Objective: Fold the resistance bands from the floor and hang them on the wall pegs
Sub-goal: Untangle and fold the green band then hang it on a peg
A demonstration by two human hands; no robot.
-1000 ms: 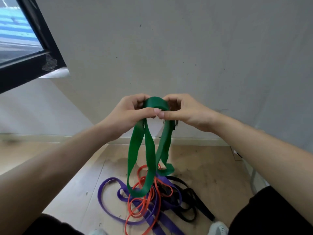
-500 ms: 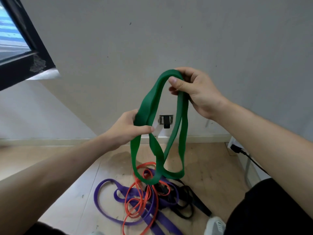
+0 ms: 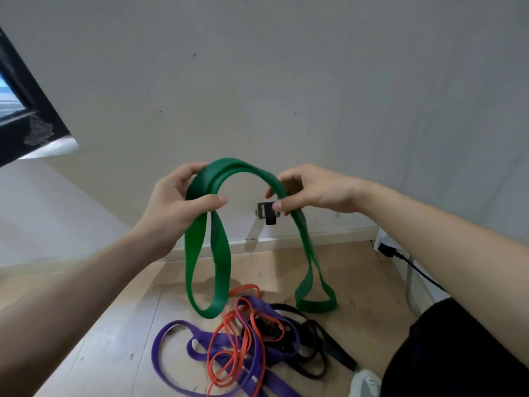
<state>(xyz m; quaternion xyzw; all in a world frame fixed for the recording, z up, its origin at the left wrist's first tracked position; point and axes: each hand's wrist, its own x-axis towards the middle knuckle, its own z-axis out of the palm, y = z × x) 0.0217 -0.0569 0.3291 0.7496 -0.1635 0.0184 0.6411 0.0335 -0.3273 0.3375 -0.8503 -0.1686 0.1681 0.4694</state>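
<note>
A wide green resistance band (image 3: 239, 167) is doubled over and arches between my two hands, its two looped ends hanging down just above the floor. My left hand (image 3: 177, 202) grips the left side of the arch, thumb pressed across the layers. My right hand (image 3: 312, 190) pinches the right side between thumb and fingers. On the wooden floor below lie a purple band (image 3: 174, 336), an orange band (image 3: 246, 348) and a black band (image 3: 317, 359), tangled together. A small metal bracket with a black hook (image 3: 267, 212) sits low on the wall behind the band.
A grey wall (image 3: 286, 81) fills the background, with a dark window frame (image 3: 31, 121) at the upper left. A black cable and plug (image 3: 400, 256) run along the right edge. My white shoe (image 3: 365, 382) and dark trouser leg (image 3: 458, 353) are at the bottom right.
My right hand came down from its raised position to the level of my left. The band changed from one long hanging bundle to an arch spread between both hands.
</note>
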